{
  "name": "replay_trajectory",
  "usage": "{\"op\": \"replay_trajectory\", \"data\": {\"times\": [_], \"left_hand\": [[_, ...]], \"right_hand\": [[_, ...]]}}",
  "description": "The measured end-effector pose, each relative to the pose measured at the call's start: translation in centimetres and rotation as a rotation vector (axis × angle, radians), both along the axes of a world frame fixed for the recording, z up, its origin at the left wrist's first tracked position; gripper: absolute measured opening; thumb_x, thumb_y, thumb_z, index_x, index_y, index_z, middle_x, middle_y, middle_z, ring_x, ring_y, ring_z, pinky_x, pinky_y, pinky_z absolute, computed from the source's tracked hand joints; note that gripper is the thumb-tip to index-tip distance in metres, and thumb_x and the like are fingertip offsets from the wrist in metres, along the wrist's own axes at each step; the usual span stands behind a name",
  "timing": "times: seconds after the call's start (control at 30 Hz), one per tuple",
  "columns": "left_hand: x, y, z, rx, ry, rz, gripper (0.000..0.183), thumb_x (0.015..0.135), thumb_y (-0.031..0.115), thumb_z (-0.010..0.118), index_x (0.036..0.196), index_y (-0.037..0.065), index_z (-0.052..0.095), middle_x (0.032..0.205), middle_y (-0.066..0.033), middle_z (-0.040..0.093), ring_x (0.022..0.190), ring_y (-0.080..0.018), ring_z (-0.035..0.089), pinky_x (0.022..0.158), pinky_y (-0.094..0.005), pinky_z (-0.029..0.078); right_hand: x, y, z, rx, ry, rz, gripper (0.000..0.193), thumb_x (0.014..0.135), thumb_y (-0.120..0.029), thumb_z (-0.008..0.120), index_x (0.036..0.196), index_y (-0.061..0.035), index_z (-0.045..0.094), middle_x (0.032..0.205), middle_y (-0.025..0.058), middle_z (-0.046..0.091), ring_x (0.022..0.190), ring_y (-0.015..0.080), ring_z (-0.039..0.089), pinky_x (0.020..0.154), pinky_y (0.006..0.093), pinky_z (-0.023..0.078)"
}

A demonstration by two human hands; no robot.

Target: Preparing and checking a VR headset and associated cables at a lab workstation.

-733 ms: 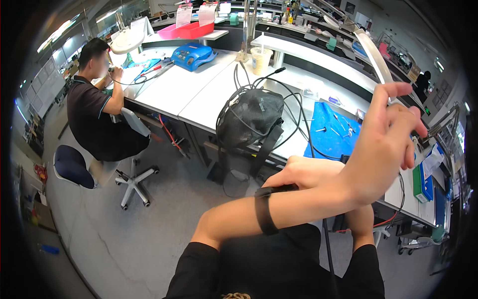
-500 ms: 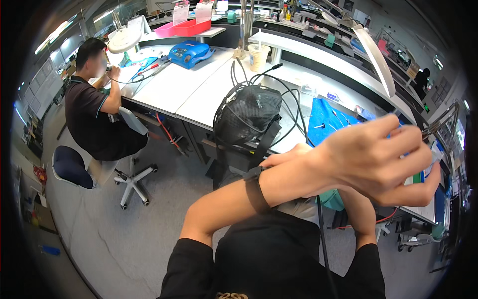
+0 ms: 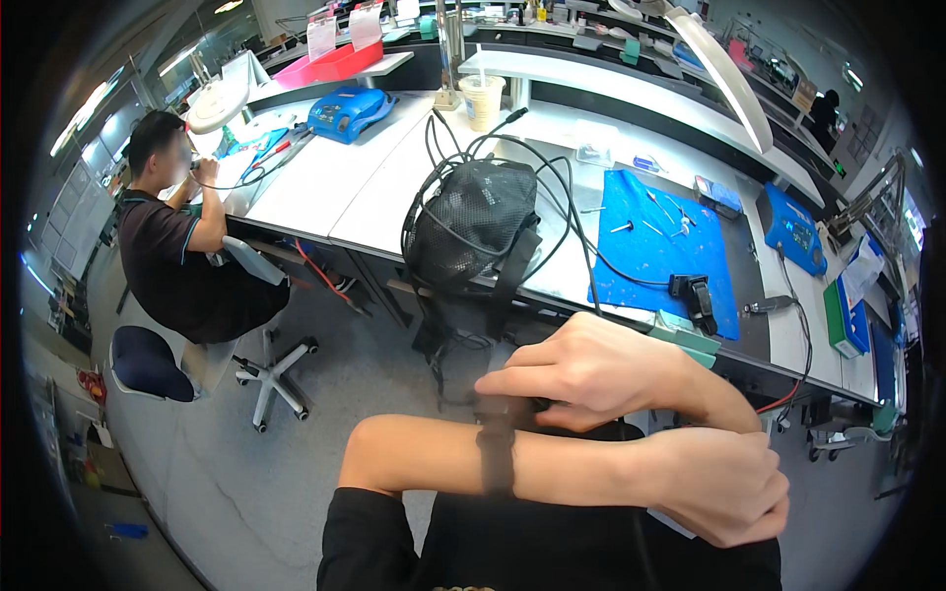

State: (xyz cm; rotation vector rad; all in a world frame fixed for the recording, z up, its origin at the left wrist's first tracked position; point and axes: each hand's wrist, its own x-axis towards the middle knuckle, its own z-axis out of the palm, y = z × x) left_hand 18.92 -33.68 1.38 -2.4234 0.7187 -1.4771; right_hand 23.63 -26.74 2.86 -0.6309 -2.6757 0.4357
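Observation:
My left forearm lies across the lower part of the view, with a black wrist strap [image 3: 496, 453] around it. My left hand [image 3: 719, 492] is at the lower right, clenched into a fist with nothing in it. My right hand [image 3: 591, 369] reaches over the forearm from the right. Its thumb and fingers pinch the top of the strap. In front of me stands a workbench [image 3: 394, 187], with a blue mat [image 3: 655, 236] holding small tools.
A black mesh bag [image 3: 473, 231] wrapped in cables sits at the bench edge. Blue bench units [image 3: 345, 110] [image 3: 791, 229], a cup [image 3: 482, 100] and a lamp arm [image 3: 724, 74] stand further back. A person [image 3: 182, 246] sits working at the left on a wheeled chair [image 3: 271, 364].
My left arm has dropped from a raised pose with spread fingers to lying level with the hand clenched. My right hand has come over it onto the strap.

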Motion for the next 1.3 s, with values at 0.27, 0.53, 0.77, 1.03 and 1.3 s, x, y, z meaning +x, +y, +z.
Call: {"op": "replay_trajectory", "data": {"times": [0.27,0.53,0.77,1.03,1.3], "left_hand": [[1.6,8.5,7.1,-0.008,-0.563,0.212,0.016,0.076,0.022,0.064,0.079,0.007,0.058,0.06,0.0011,0.049,0.051,-0.0148,0.047,0.047,-0.0285,0.034],[0.0,16.3,6.4,0.271,-0.547,0.676,0.01,0.077,0.013,0.065,0.085,0.016,0.06,0.061,0.0055,0.037,0.051,-0.009,0.036,0.048,-0.0252,0.022],[2.2,15.1,8.1,0.082,-0.661,0.553,0.015,0.079,0.012,0.067,0.089,0.006,0.058,0.06,-0.0005,0.048,0.049,-0.0136,0.05,0.044,-0.027,0.034],[-1.7,9.5,10.9,-1.289,0.026,-0.458,0.016,0.082,0.002,0.061,0.096,-0.004,0.055,0.064,-0.006,0.061,0.05,-0.0117,0.056,0.045,-0.0277,0.038],[-2.5,9.3,10.4,-1.682,0.417,-0.974,0.027,0.092,0.011,0.06,0.114,-0.004,0.059,0.067,-0.004,0.059,0.057,-0.009,0.054,0.052,-0.0244,0.042]], "right_hand": [[-0.3,1.0,-1.2,-0.495,-0.161,-0.095,0.043,0.082,-0.022,0.075,0.117,0.0005,0.065,0.096,0.0172,0.072,0.087,0.0361,0.069,0.075,0.0417,0.054],[-2.9,0.8,-1.0,-0.531,0.241,-0.062,0.046,0.082,-0.024,0.077,0.114,0.0074,0.069,0.115,0.0209,0.071,0.11,0.031,0.065,0.096,0.0393,0.05],[-1.9,2.6,-2.4,-0.705,0.17,0.044,0.043,0.092,-0.03,0.075,0.121,0.0012,0.069,0.117,0.0134,0.073,0.112,0.0242,0.066,0.099,0.0359,0.051],[-0.2,2.7,0.0,-0.432,0.104,0.162,0.04,0.087,-0.028,0.075,0.116,-0.0023,0.07,0.115,0.0143,0.072,0.111,0.0303,0.066,0.096,0.0415,0.051],[1.8,3.1,0.1,-0.383,0.1,0.085,0.038,0.087,-0.028,0.075,0.114,-0.0025,0.069,0.114,0.0148,0.071,0.111,0.0317,0.065,0.096,0.0424,0.051]]}}
